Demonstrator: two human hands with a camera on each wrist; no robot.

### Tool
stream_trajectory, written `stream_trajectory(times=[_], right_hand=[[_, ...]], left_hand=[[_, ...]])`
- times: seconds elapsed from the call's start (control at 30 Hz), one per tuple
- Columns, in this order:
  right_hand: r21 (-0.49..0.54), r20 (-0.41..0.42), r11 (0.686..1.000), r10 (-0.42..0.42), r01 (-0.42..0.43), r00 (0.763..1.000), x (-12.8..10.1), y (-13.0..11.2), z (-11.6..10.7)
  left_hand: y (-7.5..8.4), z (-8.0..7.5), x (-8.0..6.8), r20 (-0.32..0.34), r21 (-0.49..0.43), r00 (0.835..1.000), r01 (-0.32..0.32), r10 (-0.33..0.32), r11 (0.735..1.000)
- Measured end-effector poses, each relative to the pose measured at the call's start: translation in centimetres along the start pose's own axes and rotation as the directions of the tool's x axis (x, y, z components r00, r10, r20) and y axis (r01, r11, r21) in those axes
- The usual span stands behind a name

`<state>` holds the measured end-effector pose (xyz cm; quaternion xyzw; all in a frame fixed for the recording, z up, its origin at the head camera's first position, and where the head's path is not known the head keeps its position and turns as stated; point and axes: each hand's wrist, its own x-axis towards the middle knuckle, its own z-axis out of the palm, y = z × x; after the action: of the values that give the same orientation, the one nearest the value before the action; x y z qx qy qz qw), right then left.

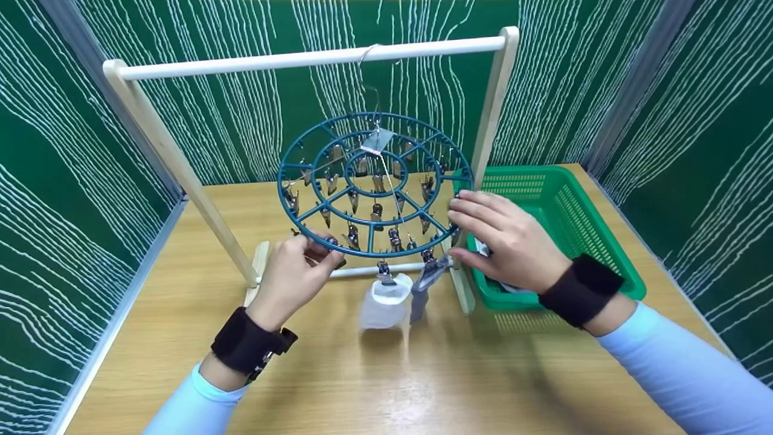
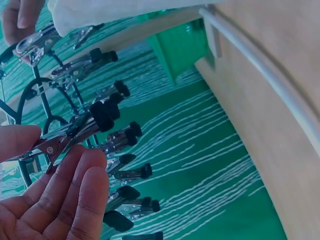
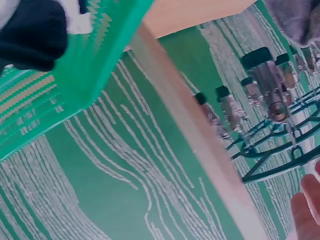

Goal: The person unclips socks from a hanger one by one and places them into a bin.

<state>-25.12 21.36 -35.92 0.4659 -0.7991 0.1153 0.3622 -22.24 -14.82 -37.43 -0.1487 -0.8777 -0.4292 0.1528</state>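
A round teal drying hanger with several metal clips hangs by its hook from a white rod. At its front left edge my left hand pinches a metal clip between thumb and fingers. My right hand is at the hanger's right edge, its fingers extended against the rim; in the right wrist view only some fingertips show. From the front clips hang a white sock and, to its right, a grey sock, close to my right thumb.
A wooden stand carries the white rod. Behind my right hand, on the wooden table, a green basket holds some dark and light cloth items, partly hidden. Green walls with white streaks enclose the table.
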Motion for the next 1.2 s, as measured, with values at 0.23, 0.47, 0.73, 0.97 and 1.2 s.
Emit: stream_trajectory(times=[0.23, 0.47, 0.73, 0.97, 1.2], right_hand=[[-0.034, 0.045, 0.999, -0.022, 0.023, 0.999, 1.2, 0.1, 0.6], [-0.023, 0.027, 1.0, -0.004, 0.005, 1.0, 1.7, -0.1, 0.8], [-0.024, -0.009, 1.0, -0.004, 0.004, 1.0, 2.5, -0.4, 0.9], [-0.035, -0.014, 0.999, 0.003, -0.003, 1.0, 2.7, -0.6, 0.9], [-0.039, -0.022, 0.999, 0.004, -0.005, 1.0, 2.9, -0.8, 0.8]], left_hand=[[-0.2, -0.6, -0.6, -0.017, 0.026, 1.0, -0.006, 0.006, 1.0], [-0.2, -1.1, -1.1, -0.109, 0.056, 0.993, -0.046, 0.052, 0.997], [0.2, -1.6, -1.6, -0.244, 0.094, 0.962, -0.102, 0.122, 0.99], [0.7, -0.9, -2.4, -0.233, 0.117, 0.892, -0.37, 0.388, 0.922], [1.9, 0.2, -2.4, -0.037, -0.005, 0.922, -0.386, 0.386, 0.922]])
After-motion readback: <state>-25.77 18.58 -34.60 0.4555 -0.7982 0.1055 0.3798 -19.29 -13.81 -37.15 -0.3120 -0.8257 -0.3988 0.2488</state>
